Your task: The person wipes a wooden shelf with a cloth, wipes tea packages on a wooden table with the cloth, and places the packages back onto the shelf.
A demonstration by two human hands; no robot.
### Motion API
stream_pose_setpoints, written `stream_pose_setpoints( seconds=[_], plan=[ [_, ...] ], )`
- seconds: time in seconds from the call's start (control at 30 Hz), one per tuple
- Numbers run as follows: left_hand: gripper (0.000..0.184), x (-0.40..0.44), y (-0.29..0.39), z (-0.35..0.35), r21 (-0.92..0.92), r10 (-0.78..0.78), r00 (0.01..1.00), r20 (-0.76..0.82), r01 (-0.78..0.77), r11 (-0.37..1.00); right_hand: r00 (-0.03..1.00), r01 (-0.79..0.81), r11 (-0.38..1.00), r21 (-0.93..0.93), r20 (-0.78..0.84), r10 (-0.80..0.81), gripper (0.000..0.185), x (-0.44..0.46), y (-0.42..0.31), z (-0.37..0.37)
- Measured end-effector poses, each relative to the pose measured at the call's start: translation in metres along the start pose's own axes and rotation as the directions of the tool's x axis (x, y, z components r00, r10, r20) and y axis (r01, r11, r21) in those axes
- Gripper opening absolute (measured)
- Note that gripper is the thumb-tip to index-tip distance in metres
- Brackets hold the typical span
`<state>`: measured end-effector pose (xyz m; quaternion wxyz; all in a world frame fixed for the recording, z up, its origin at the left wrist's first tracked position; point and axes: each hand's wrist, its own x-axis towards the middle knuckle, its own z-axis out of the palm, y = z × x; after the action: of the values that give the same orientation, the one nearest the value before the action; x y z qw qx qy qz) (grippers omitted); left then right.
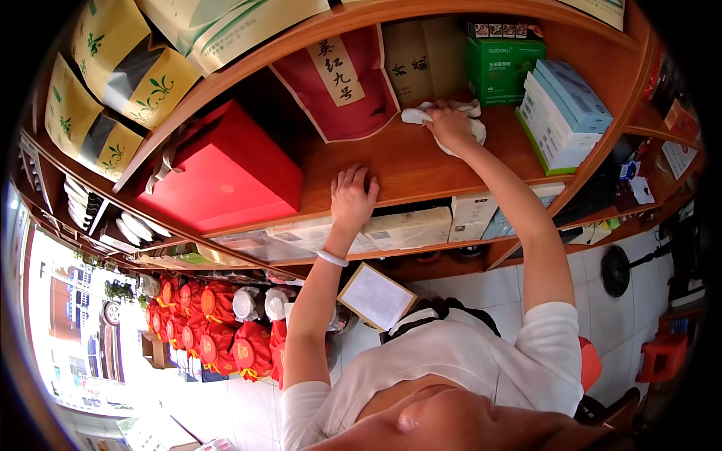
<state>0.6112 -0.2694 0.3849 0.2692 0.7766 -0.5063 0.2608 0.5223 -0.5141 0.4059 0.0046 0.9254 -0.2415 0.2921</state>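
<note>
My right hand (450, 126) presses a crumpled white cloth (471, 140) onto the wooden shelf (421, 174), its fingers closed over the cloth. On the front part of the same shelf rests my left hand (353, 197), fingers stretched out and holding nothing. A dark red pouch (342, 83) with a printed label stands behind and between my hands. To the left of my left hand is a large red gift bag (226, 173). A green box (502, 69) and a stack of white and blue boxes (560, 113) stand to the right of the cloth.
Yellow and black pouches (135, 64) line the upper left shelf. Pale packages (406, 228) fill the shelf below. Several red-covered jars (218, 304) stand on the floor at left. A fan (615, 270) and a red stool (663, 357) are at right.
</note>
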Motion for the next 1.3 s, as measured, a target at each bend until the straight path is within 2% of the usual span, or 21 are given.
stream_pose_setpoints(
  seconds=[0.13,0.5,0.57,0.67,0.7,0.73,0.77,0.8,0.87,0.9,0.93,0.97,1.03,1.07,1.1,1.17,1.3],
  plan=[
    [0.024,0.001,-0.001,0.001,-0.007,0.024,0.999,-0.028,-0.025,1.000,0.989,0.093,0.995,-0.016,-0.111,-0.095,0.023,-0.009,-0.002,-0.005],
    [0.027,0.002,0.003,-0.004,-0.006,0.005,0.999,0.044,-0.005,1.000,0.971,0.177,0.984,-0.037,-0.159,-0.180,0.025,-0.010,0.000,0.002],
    [0.029,0.002,0.003,-0.004,-0.008,0.001,0.999,0.047,-0.001,1.000,0.980,0.165,0.986,-0.030,-0.107,-0.168,0.028,-0.009,-0.001,0.002],
    [0.030,0.006,-0.004,-0.004,-0.056,-0.018,0.997,0.073,0.023,0.998,0.976,0.189,0.981,-0.036,-0.102,-0.192,0.034,-0.008,-0.002,0.003],
    [0.031,0.009,-0.009,-0.005,-0.194,-0.072,0.992,0.103,0.091,0.977,0.976,0.191,0.981,-0.031,-0.101,-0.193,0.036,-0.007,-0.002,0.004],
    [0.032,0.013,-0.014,-0.006,-0.325,-0.120,0.983,0.141,0.160,0.932,0.976,0.200,0.979,-0.035,-0.085,-0.202,0.039,-0.006,-0.003,0.004],
    [0.034,0.019,-0.018,-0.006,-0.534,-0.334,0.922,0.193,0.385,0.753,0.976,0.201,0.979,-0.032,-0.085,-0.203,0.039,-0.005,-0.003,0.004],
    [0.035,0.031,-0.021,-0.009,-0.686,-0.509,0.809,0.293,0.549,0.478,0.975,0.208,0.978,-0.016,-0.071,-0.208,0.040,-0.005,-0.004,0.002],
    [0.040,0.059,-0.043,-0.007,-0.791,-0.696,0.644,0.319,0.585,0.179,0.974,0.222,0.975,0.006,-0.054,-0.221,0.040,-0.004,-0.004,0.002],
    [0.044,0.071,-0.060,0.001,-0.824,-0.720,0.648,0.248,0.532,0.196,0.977,0.209,0.977,0.028,-0.045,-0.208,0.039,-0.003,-0.004,0.003],
    [0.037,0.083,-0.072,0.006,-0.886,-0.700,0.695,0.161,0.415,0.208,0.980,0.198,0.979,0.048,-0.037,-0.196,0.039,-0.002,-0.004,0.004],
    [0.037,0.095,-0.078,0.007,-0.888,-0.704,0.693,0.157,0.411,0.207,0.978,0.205,0.978,0.047,-0.038,-0.203,0.039,-0.002,-0.003,0.005],
    [0.051,0.117,-0.079,0.007,-0.918,-0.670,0.707,0.226,0.384,0.096,0.982,0.191,0.978,0.084,-0.020,-0.190,0.035,-0.002,-0.002,0.004],
    [0.044,0.123,-0.078,0.007,-0.931,-0.670,0.692,0.269,0.365,0.004,0.981,0.196,0.978,0.074,-0.024,-0.195,0.032,-0.002,-0.002,0.002],
    [0.044,0.126,-0.086,0.011,-0.932,-0.668,0.696,0.264,0.361,0.008,0.980,0.196,0.978,0.074,-0.030,-0.194,0.032,-0.002,0.000,0.002],
    [0.030,0.126,-0.108,0.019,-0.935,-0.617,0.735,0.281,0.355,-0.002,0.980,0.201,0.973,0.116,-0.016,-0.200,0.030,-0.001,0.000,0.003],
    [0.021,0.125,-0.095,0.014,-0.953,-0.600,0.757,0.260,0.301,-0.033,0.978,0.205,0.974,0.091,-0.044,-0.202,0.030,-0.002,0.001,0.004]
  ],
)
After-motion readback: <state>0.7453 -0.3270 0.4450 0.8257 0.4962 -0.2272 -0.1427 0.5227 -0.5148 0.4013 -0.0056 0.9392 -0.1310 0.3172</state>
